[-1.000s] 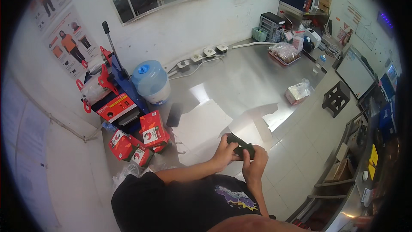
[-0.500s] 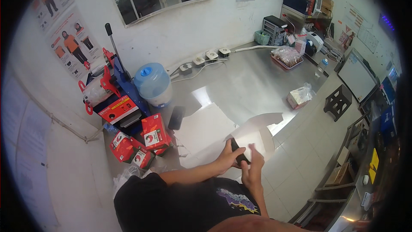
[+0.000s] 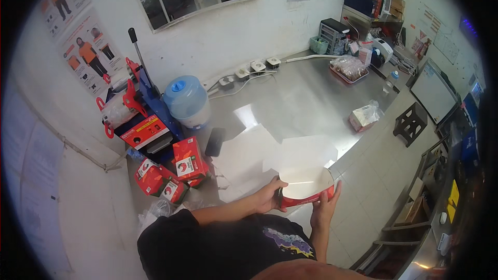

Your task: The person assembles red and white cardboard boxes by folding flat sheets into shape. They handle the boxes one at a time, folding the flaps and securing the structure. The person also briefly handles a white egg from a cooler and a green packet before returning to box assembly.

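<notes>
Box (image 3: 307,199) (red outside, white inside, open top) is up in both hands at the near table edge, floor showing just right of it. Left hand (image 3: 271,194) clamped on its left end, thumb at the rim. Right hand (image 3: 324,203) clamped on the right end, thumb on the front. White panel (image 3: 308,150) past the far rim; can't tell if attached. Sheets (image 3: 243,158) just left, then phone (image 3: 215,141), red cartons (image 3: 188,159). Steel table (image 3: 290,106) stretches from sheets to sockets (image 3: 258,66). Wrapped pack (image 3: 362,119) sits by the right edge; stool (image 3: 411,123) beyond on the floor.
</notes>
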